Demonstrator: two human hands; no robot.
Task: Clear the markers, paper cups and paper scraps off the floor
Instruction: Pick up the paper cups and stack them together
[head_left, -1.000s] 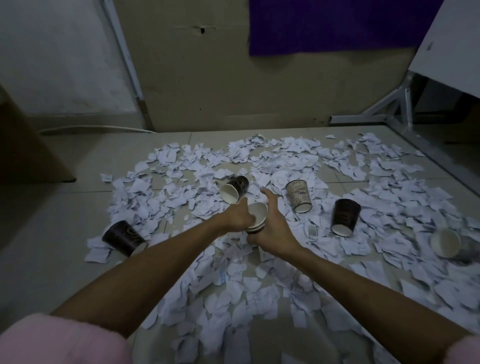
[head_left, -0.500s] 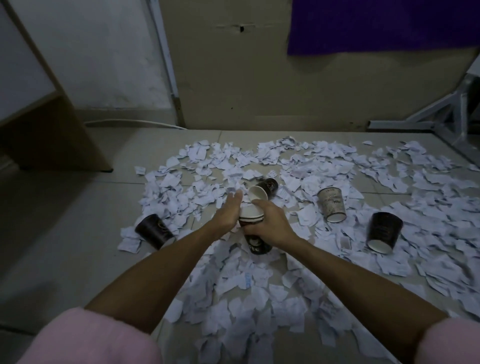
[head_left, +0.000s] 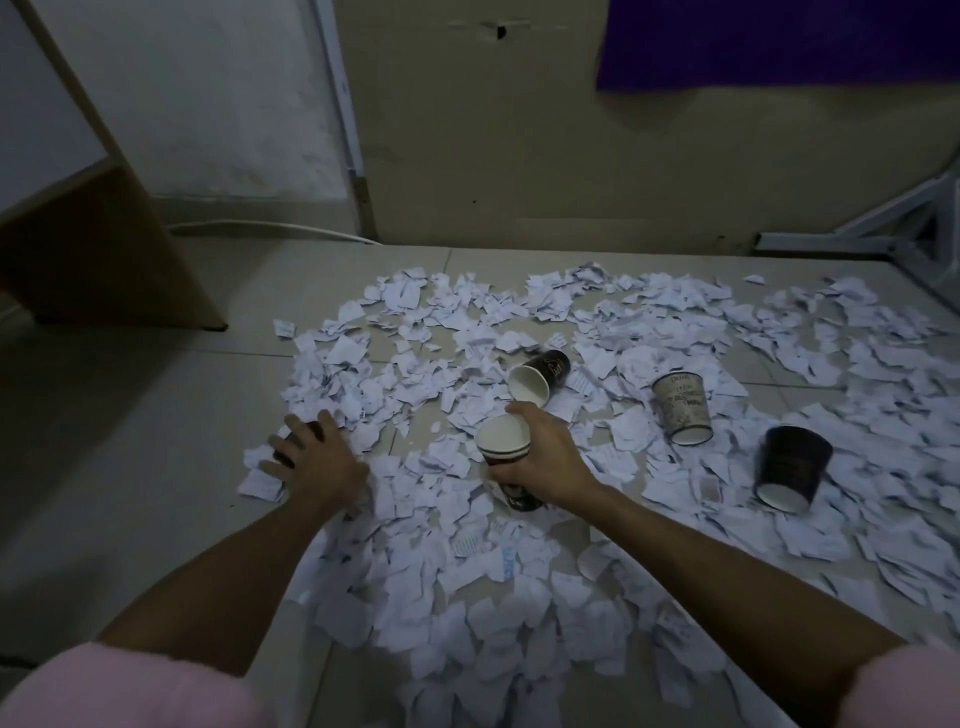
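Right hand (head_left: 543, 460) has its fingers wrapped around a stack of cups (head_left: 506, 457), held tilted just above the paper scraps (head_left: 467, 571). Left hand (head_left: 317, 457) reaches out low, fingers spread over a dark cup (head_left: 283, 451) lying on the floor (head_left: 130, 467), mostly hidden underneath.

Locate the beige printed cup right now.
Head view, right of centre: the beige printed cup stands rim-down on the paper scraps, between the tipped black cup and the upside-down black cup.
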